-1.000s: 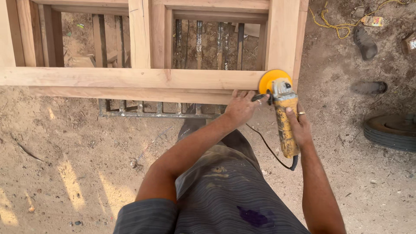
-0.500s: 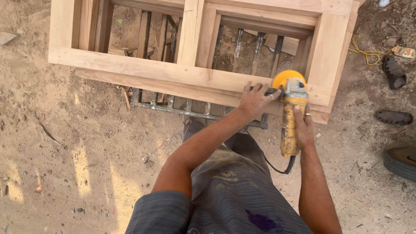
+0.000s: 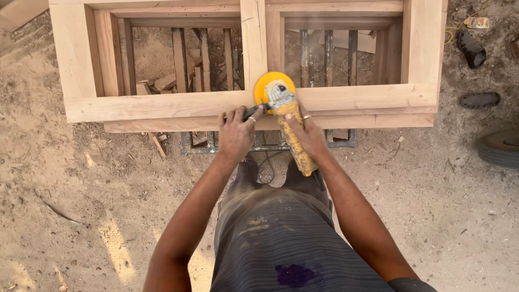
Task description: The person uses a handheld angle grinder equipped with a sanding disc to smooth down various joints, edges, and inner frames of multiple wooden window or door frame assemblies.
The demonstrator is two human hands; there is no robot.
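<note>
Sandy yard floor (image 3: 81,178) | wooden frame (image 3: 162,105) – both hands closed on yellow grinder (image 3: 286,116) – left hand (image 3: 235,135) | right hand (image 3: 308,135)

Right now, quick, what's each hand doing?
Left hand: closed on the black side handle of the yellow grinder.
Right hand: closed around the grinder's body, disc on the wooden frame.

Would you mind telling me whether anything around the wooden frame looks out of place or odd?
Two sandals lie apart on the dirt at the right, one near the frame's corner, the other lower down. Wood offcuts are heaped under the frame. The grinder, held in both hands, looks in order.
</note>
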